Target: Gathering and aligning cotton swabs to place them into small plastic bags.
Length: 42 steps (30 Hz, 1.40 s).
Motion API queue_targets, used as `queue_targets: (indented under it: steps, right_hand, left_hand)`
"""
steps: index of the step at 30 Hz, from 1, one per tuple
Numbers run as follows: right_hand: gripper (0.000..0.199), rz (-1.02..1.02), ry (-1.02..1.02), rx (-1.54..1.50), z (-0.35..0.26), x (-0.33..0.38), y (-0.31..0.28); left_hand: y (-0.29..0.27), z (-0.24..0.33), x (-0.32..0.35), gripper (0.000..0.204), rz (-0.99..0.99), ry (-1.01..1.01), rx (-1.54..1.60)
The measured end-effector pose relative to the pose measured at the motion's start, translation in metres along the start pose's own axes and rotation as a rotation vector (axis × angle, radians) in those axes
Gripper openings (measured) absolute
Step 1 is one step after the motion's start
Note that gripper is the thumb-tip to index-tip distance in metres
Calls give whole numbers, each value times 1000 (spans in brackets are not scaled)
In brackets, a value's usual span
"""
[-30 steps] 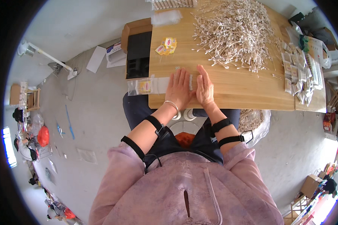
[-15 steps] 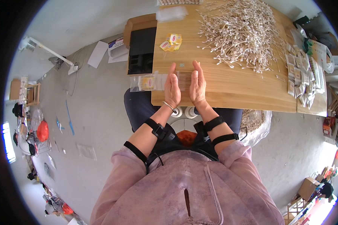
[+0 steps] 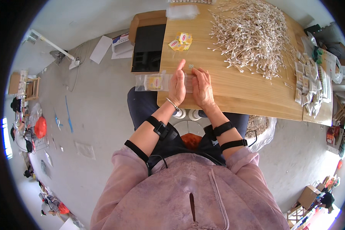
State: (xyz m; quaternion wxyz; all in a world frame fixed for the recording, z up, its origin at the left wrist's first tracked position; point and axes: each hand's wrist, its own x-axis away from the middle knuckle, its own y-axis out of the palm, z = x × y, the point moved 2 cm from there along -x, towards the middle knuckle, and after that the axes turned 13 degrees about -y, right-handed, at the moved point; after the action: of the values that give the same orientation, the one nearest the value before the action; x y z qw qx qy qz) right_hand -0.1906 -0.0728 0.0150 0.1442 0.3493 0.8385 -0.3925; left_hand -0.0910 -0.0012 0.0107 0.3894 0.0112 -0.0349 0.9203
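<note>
A row of cotton swabs [image 3: 189,82] lies side by side at the table's near edge, between my two palms. On its left stands my left hand [image 3: 177,85] on edge, fingers stretched out. My right hand [image 3: 203,87] leans over the right ends of the row, fingers extended and slightly bent. Both hands seem to touch the swab ends, and neither grips anything. Left of my left hand lies a clear plastic bag [image 3: 141,82] with swabs and a yellow card [image 3: 154,82] in it, reaching past the table's left edge.
A large heap of loose cotton swabs [image 3: 253,38] covers the far right. Yellow cards [image 3: 181,41] lie at the far left, near a stack of clear bags [image 3: 182,12]. Filled packets [image 3: 310,82] pile up at the right edge. An open box [image 3: 147,48] adjoins the table's left side.
My right hand has tilted inward over the swabs, and the gap between my hands has narrowed. The whole view has shifted slightly.
</note>
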Motion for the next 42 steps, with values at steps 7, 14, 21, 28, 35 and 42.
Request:
queue_targets:
  steps: [7, 14, 21, 28, 35, 42]
  right_hand:
    - [27, 251, 136, -156, -4, 0, 1]
    - [32, 284, 263, -354, -2, -1, 5]
    - [62, -131, 21, 170, 0, 9, -21]
    - [83, -521, -96, 540, -16, 21, -12]
    - [84, -514, -95, 533, -18, 23, -8]
    - [95, -464, -91, 490, -14, 25, -11]
  left_hand:
    - [0, -2, 3, 73, -64, -16, 60]
    - [2, 1, 5, 76, -42, -35, 63]
    - [-6, -9, 4, 77, -62, -182, 408]
    - [-3, -4, 6, 75, -121, -74, 192]
    - [-6, -10, 4, 64, -82, -99, 282]
    - [-32, 2, 51, 42, -18, 339, -679]
